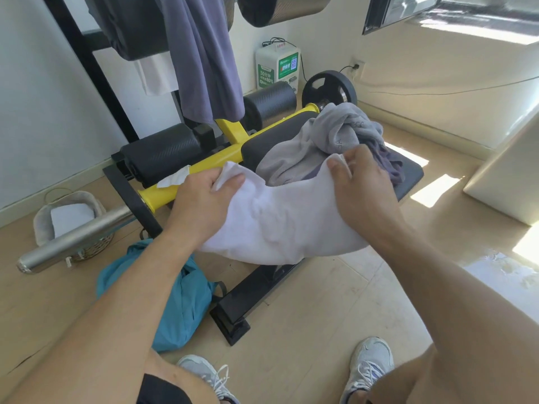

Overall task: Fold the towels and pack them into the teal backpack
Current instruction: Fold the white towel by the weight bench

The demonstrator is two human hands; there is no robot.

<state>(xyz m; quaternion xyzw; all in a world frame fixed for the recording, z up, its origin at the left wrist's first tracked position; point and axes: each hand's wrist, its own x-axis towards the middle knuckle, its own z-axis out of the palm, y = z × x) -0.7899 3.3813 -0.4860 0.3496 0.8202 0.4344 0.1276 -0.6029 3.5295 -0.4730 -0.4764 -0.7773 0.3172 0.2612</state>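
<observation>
A white towel (pixel 283 223) hangs between my two hands above the black bench pad (pixel 408 176). My left hand (pixel 201 199) pinches its left corner and my right hand (pixel 364 185) grips its right corner. Behind it a crumpled light grey towel (pixel 326 138) lies on the bench, with a darker purple-grey cloth (pixel 390 161) beside it under my right hand. The teal backpack (pixel 180 301) slumps on the floor below my left forearm, partly hidden by it. Another purple-grey towel (pixel 204 56) hangs from the machine's upper bar.
The yellow and black gym machine frame (pixel 204 164) fills the middle. A steel bar (pixel 73 240) sticks out to the left, over a basket (pixel 70 217) holding something white. A weight plate (pixel 329 88) and a green-white charging box (pixel 277 68) stand by the far wall. My shoes (pixel 370 365) are on the floor below.
</observation>
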